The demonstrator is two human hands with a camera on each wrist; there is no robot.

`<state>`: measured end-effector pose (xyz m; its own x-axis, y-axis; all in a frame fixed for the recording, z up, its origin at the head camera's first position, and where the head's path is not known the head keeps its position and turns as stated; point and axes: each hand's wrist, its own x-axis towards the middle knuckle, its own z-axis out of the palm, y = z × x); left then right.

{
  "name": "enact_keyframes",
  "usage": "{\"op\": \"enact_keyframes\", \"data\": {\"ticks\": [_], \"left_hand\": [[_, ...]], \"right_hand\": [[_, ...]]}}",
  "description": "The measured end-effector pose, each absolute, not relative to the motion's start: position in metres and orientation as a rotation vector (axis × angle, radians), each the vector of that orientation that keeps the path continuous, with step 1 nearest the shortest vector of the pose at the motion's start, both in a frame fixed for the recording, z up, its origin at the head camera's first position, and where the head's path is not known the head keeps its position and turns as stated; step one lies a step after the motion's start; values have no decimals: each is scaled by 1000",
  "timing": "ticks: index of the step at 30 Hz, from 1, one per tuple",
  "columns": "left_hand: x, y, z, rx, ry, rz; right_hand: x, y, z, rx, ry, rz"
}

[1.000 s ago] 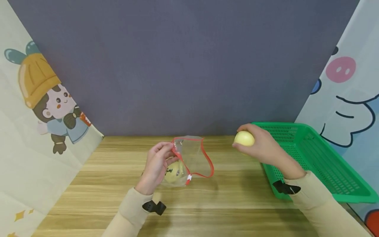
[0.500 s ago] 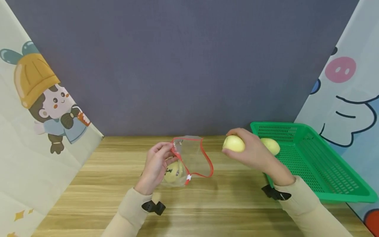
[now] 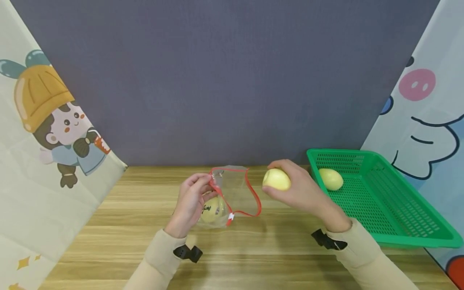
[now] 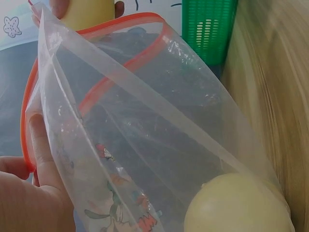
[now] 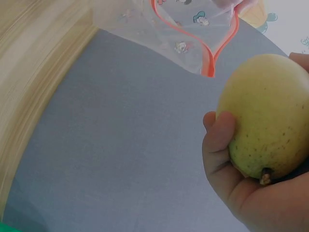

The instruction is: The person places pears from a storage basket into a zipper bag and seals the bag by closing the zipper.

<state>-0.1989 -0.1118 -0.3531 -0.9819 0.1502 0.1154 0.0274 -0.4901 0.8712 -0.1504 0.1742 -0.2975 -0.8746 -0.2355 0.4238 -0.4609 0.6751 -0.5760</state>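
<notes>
My left hand (image 3: 192,203) pinches the red-trimmed rim of a clear zip bag (image 3: 237,189), holding its mouth wide apart. A white slider (image 3: 231,216) sits at the lower end of the red strip. Inside the bag, at its bottom, lies a pale yellow pear (image 4: 236,208), seen through the printed plastic. My right hand (image 3: 299,185) grips a second yellow pear (image 5: 270,116) between thumb and fingers, to the right of the bag's mouth and apart from it. That pear's short brown stem (image 5: 265,176) shows in the right wrist view, near the palm.
A green slotted basket (image 3: 384,205) stands on the right of the wooden table (image 3: 119,241). One more yellow pear (image 3: 331,179) lies at its left end. A grey-blue panel (image 3: 232,80) rises behind the table, with printed sheets at both sides.
My right hand has carried its pear leftward from beside the basket toward the bag, uncovering the pear in the basket. My left hand and the bag have stayed in place.
</notes>
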Motion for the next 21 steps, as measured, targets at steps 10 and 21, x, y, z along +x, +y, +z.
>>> {"op": "enact_keyframes", "data": {"ticks": [10, 21], "left_hand": [[-198, -111, -352, 259, 1544, 2641], [-199, -111, -355, 267, 1564, 2636]], "right_hand": [[-152, 164, -304, 582, -2523, 1017], [-153, 146, -305, 582, -2541, 1068]]}}
